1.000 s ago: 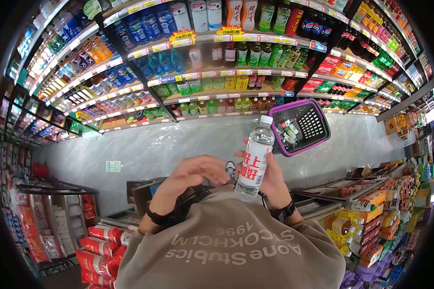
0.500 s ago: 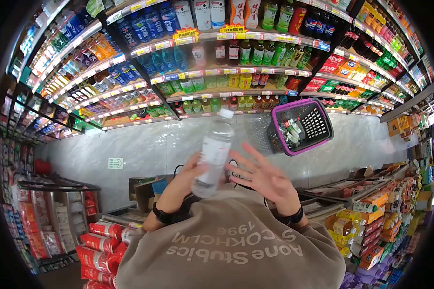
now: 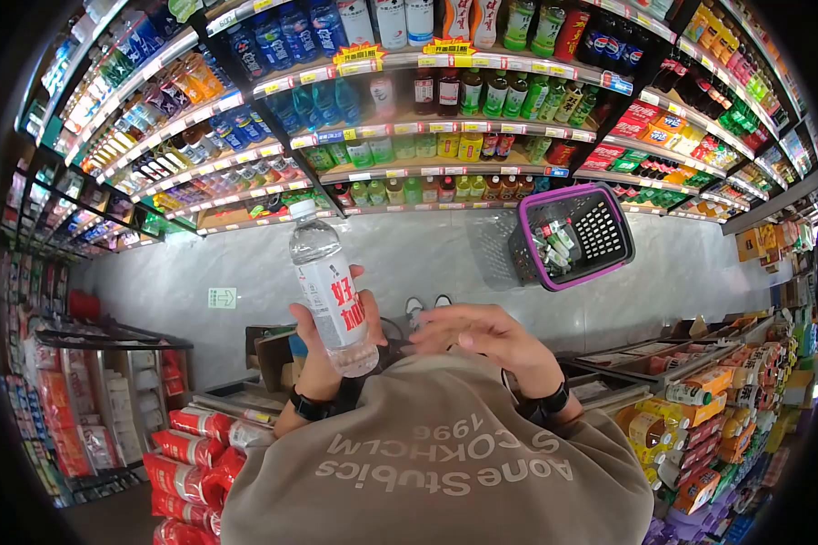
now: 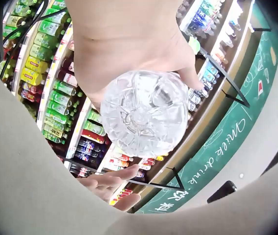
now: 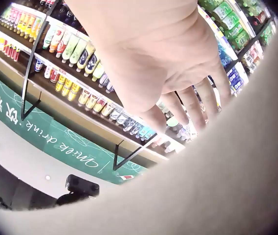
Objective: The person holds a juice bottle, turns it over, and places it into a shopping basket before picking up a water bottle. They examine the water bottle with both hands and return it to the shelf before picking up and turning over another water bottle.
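Note:
A clear plastic water bottle [image 3: 329, 286] with a white label and red characters stands tilted at the left of the head view, its white cap uppermost. My left hand [image 3: 316, 359] grips it round the lower half, thumb on one side and fingers on the other. In the left wrist view the ribbed base of the bottle [image 4: 144, 115] faces the camera and hides much of the left hand [image 4: 129, 54]. My right hand [image 3: 491, 338] is held in front of the torso with nothing in it. The right wrist view shows the right hand [image 5: 163, 63] with its fingers extended.
A black basket with a purple rim [image 3: 529, 238] stands on the grey floor [image 3: 409, 254], several bottles inside it. Shelves of drinks [image 3: 445, 173] curve along the front. Red packages [image 3: 186, 463] are stacked at my left, and yellow-capped bottles and cartons [image 3: 663, 431] at my right.
The water bottle has passed from my right hand to my left and moved leftward. My right hand let go with fingers spread, then turned inward in front of the torso.

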`<action>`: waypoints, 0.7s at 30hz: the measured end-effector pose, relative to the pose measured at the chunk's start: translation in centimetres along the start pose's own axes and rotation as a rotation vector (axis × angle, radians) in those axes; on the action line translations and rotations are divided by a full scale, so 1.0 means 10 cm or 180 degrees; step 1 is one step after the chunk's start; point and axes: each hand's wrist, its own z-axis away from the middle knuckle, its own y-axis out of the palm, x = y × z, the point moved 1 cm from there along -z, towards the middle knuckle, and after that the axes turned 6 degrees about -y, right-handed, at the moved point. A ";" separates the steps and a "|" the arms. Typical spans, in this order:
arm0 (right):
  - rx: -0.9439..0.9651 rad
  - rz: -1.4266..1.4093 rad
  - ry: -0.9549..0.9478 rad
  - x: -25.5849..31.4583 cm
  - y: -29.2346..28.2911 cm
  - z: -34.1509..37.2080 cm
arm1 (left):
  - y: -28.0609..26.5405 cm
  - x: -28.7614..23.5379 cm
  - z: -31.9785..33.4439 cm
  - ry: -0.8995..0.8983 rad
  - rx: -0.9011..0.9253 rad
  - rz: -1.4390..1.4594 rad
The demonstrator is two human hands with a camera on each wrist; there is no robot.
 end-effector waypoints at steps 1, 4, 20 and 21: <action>-0.0043 0.0089 -0.0016 0.00 -0.01 -0.01 | -0.03 0.01 -0.01 0.0034 0.0038 0.0026; -0.0159 0.0347 -0.0035 -0.02 -0.08 -0.01 | -0.03 0.00 -0.01 0.0022 0.0154 0.0144; -0.0385 0.1124 0.0179 -0.14 -0.17 -0.04 | -0.05 0.12 -0.10 -0.0712 0.0458 0.0217; -0.0399 0.1137 0.0202 -0.14 -0.17 -0.05 | -0.02 0.11 -0.11 -0.0654 0.0498 0.0226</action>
